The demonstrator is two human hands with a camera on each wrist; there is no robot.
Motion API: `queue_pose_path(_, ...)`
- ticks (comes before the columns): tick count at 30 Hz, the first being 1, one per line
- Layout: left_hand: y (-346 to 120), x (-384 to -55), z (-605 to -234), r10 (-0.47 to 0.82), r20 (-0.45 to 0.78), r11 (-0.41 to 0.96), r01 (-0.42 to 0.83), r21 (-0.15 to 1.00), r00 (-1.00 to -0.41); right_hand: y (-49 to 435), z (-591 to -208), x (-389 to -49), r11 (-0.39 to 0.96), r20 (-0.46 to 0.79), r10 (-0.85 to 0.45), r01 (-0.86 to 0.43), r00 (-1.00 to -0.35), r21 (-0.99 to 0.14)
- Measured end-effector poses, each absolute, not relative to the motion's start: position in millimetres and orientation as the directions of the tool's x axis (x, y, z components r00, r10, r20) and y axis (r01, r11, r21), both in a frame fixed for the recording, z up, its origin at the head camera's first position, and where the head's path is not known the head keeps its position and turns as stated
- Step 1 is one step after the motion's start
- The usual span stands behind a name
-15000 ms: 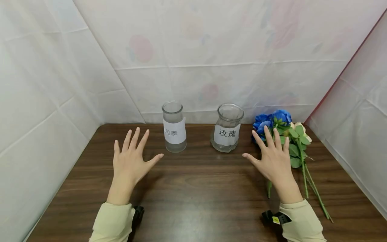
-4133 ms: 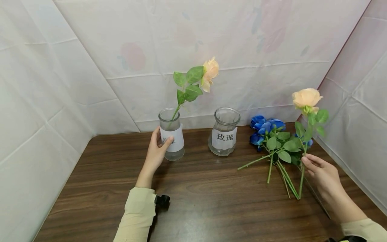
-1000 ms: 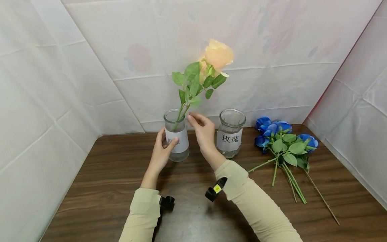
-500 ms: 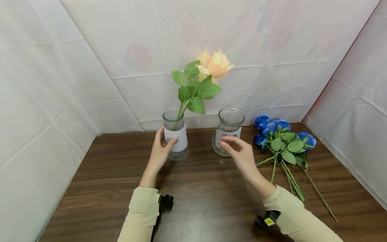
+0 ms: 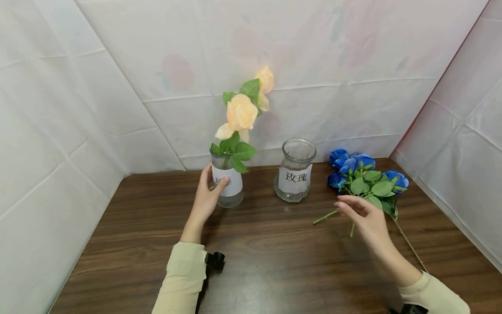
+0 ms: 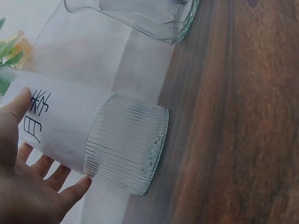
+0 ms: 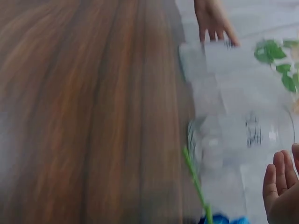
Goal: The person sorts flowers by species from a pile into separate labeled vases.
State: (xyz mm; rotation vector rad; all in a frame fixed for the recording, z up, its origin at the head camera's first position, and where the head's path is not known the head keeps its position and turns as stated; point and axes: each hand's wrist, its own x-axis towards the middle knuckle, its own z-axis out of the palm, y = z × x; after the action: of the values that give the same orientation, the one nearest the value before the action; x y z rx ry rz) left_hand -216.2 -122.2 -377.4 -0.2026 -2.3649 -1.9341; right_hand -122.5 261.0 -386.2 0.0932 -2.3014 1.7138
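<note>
My left hand [image 5: 205, 196] holds the tall glass vase [image 5: 230, 199] round its white paper label, thumb in front. The wrist view of this hand [image 6: 35, 186] shows the vase's ribbed base [image 6: 128, 142] upright on the table. Two peach roses stand in the vase: the front rose [image 5: 241, 112] low at the rim, the other rose [image 5: 265, 80] higher behind it. My right hand [image 5: 366, 220] hovers with loosely bent fingers and nothing in them, just in front of several blue roses [image 5: 349, 165] lying on the table. It covers part of their stems.
A wider glass vase [image 5: 295, 192] with a white label stands between my hands, no flowers in it. One green stem [image 5: 324, 217] points left from the blue roses. White cloth [image 5: 188, 126] hangs behind the brown wooden table [image 5: 251, 270] and at both sides.
Earlier, my right hand brought the second peach rose from the right into the left vase. That rose has since dropped lower and turned forward; the emptied right hand has moved right. Left hand keeps its hold.
</note>
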Motion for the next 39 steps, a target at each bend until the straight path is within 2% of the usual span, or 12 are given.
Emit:
queue_pose_path(5,-121.9,-214.6,-376.0,0.049,0.141,0.186,0.148,0.971,-0.989,292.2,-388.0,-111.2,0.344,0.222,0.172,-0.153,-0.960,-0.926)
queue_pose_path(10,-121.7,-215.6,-375.4,0.057,0.135,0.186,0.143,0.972,-0.989,325.7,-387.2,-99.0,0.467,0.180,0.229,-0.055,-0.957,-0.882)
queue_pose_path(17,-121.6,-215.7,-373.3,0.061,0.137,0.206,0.147,0.967,-0.989,377.7,-395.7,-88.1,0.444,0.096,0.285,0.042,-0.954,-0.895)
queue_pose_path(22,-121.5,-214.7,-373.8,0.061,0.140,0.203,0.149,0.968,-0.988,407.0,-413.4,-88.7,0.554,0.095,0.327,0.109,-0.940,-0.825)
queue_pose_path(24,-121.4,-214.5,-374.5,0.060,0.138,0.203,0.147,0.968,-0.989,415.6,-420.5,-89.4,0.560,0.070,0.338,0.140,-0.939,-0.817)
queue_pose_path(29,-122.2,-215.3,-376.5,0.057,0.135,0.196,0.144,0.970,-0.989,427.9,-433.1,-93.7,0.551,-0.030,0.342,0.226,-0.939,-0.803)
queue_pose_path(34,-122.3,-216.6,-378.3,0.055,0.139,0.189,0.147,0.971,-0.989,430.4,-436.9,-99.6,0.634,-0.109,0.316,0.295,-0.943,-0.715)
queue_pose_path(39,-122.7,-217.3,-378.3,0.051,0.129,0.197,0.137,0.971,-0.990,429.9,-431.6,-106.5,0.687,-0.191,0.244,0.309,-0.951,-0.658)
